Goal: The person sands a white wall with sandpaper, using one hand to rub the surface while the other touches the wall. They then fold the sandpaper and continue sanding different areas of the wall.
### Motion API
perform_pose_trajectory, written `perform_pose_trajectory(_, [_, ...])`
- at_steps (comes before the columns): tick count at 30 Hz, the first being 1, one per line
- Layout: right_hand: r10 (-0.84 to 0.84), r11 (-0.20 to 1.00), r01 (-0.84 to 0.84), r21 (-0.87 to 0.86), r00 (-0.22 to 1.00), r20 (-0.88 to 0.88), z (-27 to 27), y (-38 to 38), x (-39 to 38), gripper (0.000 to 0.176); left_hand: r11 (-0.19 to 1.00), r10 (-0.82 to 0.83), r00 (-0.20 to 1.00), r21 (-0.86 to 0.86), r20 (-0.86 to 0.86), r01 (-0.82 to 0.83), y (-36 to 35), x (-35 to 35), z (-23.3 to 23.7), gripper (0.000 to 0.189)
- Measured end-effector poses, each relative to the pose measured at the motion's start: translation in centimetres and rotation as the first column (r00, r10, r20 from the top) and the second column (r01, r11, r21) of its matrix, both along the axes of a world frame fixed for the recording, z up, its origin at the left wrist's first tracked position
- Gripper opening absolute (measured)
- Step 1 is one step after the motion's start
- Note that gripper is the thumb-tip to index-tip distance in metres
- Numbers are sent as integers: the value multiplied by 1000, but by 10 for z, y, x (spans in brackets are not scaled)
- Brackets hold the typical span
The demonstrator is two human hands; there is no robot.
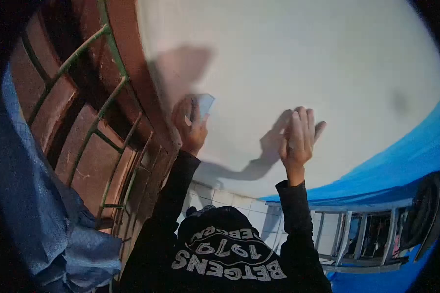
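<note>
Head view: the black sweatshirt (225,254) sat nearest. The left hand (189,128) was closed around a pale pad (204,105), pressing it to the white wall (288,58) beside the brown frame (146,97). Further right, the right hand (298,134) lay open, fingers extended, against the wall.

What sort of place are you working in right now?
Probably a building being painted or renovated: a bare white plaster wall, a blue plastic tarpaulin along its edge, and a grey metal ladder beyond it.
</note>
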State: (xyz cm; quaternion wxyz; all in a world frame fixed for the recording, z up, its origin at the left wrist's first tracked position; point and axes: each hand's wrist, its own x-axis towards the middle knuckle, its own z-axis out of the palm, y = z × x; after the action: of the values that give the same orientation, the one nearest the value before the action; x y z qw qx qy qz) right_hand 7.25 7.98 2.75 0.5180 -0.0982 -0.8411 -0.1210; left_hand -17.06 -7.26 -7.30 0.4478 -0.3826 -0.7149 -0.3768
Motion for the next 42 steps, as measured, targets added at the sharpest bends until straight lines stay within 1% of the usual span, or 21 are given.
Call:
perform_pose_trajectory(1, [57,998,-55,39,997,-45,0,11,5,45,998,17,1000,67,15,-18,7,5,-5,58])
perform_pose_trajectory(2, [115,991,-108,81,989,-91,-1,20,7,46,996,-84,984,5,155,85,7,6,-21,57])
perform_pose_trajectory(3, [134,988,-126,85,987,-86,-4,26,7,46,998,-67,985,10,159,67,11,10,-31,57])
perform_pose_trajectory(5, [126,981,-104,165,984,-128,-9,34,5,48,978,-143,982,170,126,120,20,22,-41,51])
perform_pose_trajectory(6, [138,973,-110,205,982,-128,-5,30,3,51,996,-86,975,42,204,79,14,30,-35,49])
perform_pose_trajectory(7, [152,971,-123,206,980,-131,-6,29,4,51,997,-71,977,42,201,64,14,28,-36,49])
perform_pose_trajectory(9, [78,980,-59,190,992,-96,-10,29,8,50,994,-76,997,83,29,74,12,26,-35,54])
perform_pose_trajectory(12, [142,974,-120,192,984,-104,-11,31,7,47,990,-25,999,136,-25,28,16,23,-21,53])
perform_pose_trajectory(13, [153,974,-135,179,984,-89,-11,30,7,46,991,-20,999,132,-28,24,17,20,-18,53])
perform_pose_trajectory(15, [146,972,-129,196,986,-75,-14,34,9,45,986,-153,988,65,28,151,15,15,-16,51])
perform_pose_trajectory(16, [133,975,-121,189,990,-55,-14,33,10,43,987,-150,988,59,27,148,15,17,-20,51])
perform_pose_trajectory(18, [123,978,-115,172,991,-42,-14,30,12,41,985,-172,975,24,138,171,14,21,-33,50])
perform_pose_trajectory(21, [94,988,-92,121,996,-10,-15,26,13,39,975,-220,966,52,133,214,10,30,-65,49])
perform_pose_trajectory(23, [103,987,-103,124,995,2,-17,25,11,37,977,-210,971,68,118,203,18,41,-74,49])
perform_pose_trajectory(26, [115,981,-111,159,993,-16,-18,27,10,37,953,-171,971,277,166,121,35,59,-45,45])
perform_pose_trajectory(29, [160,980,-156,121,987,-26,-15,25,10,36,958,-134,963,279,235,65,36,61,-29,44])
perform_pose_trajectory(32, [141,981,-138,134,990,-16,-16,25,11,35,970,-145,948,229,283,80,31,67,-43,42])
perform_pose_trajectory(35, [128,979,-126,162,992,-1,-17,28,11,36,978,-95,951,203,293,35,30,71,-65,39])
perform_pose_trajectory(39, [154,977,-155,147,988,13,-15,27,13,37,987,28,974,148,227,-63,22,72,-61,37])
perform_pose_trajectory(41, [142,979,-144,143,990,22,-14,24,14,37,965,-9,972,256,237,-54,24,63,-67,28])
perform_pose_trajectory(42, [157,979,-158,129,987,16,-12,22,14,36,965,-10,971,257,237,-53,21,65,-61,28])
